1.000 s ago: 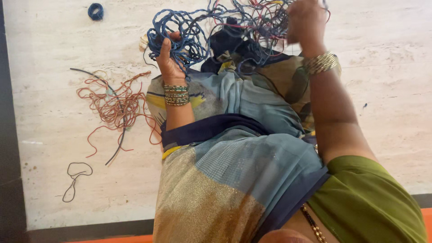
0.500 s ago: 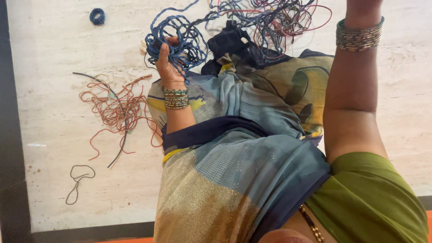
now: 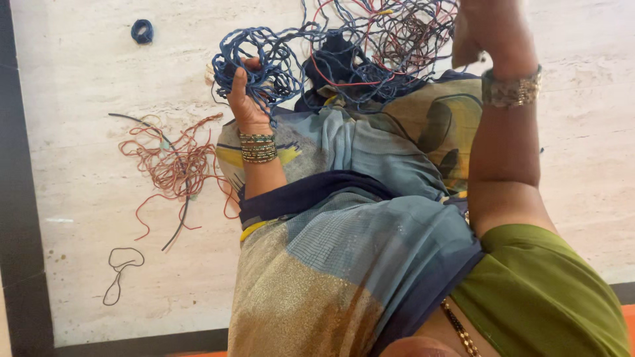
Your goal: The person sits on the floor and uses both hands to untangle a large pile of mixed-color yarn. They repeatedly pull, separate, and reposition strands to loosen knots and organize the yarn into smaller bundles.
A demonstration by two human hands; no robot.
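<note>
Overhead, the head view looks down on a person seated on a pale, veined stone floor [image 3: 582, 165] with a dark border strip along its left and near edges. The left hand [image 3: 246, 99] is raised with its fingers curled shut around a bundle of blue wire [image 3: 261, 56]: thin, plastic-coated strands wound into many loose, overlapping loops, matte and slightly kinked. From that bundle several blue strands run right into a larger tangled mass of wires [image 3: 390, 36] at the far edge of the picture, where blue, red and darker strands cross each other in no order. The right hand [image 3: 486, 30] is lifted beside that tangle, at its right side; its fingers are partly cut off by the picture's edge, so I cannot tell whether it grips any strand. Each wrist wears a stack of metal bangles, green and gold on the left, gold on the right.

Both wire masses sit above the lap, which is covered in draped cloth [image 3: 357, 218] of grey-blue, navy and gold weave, smooth and finely ribbed.

On the floor to the left lie three separate wire pieces: a loose heap of orange-red wire [image 3: 173, 162] with one dark strand through it, well apart from the left hand; a small tight coil of blue wire [image 3: 141, 30] at the far left; and a single dark wire loop [image 3: 122, 264] bent into a closed, pear-like outline, nearest to the viewer.
</note>
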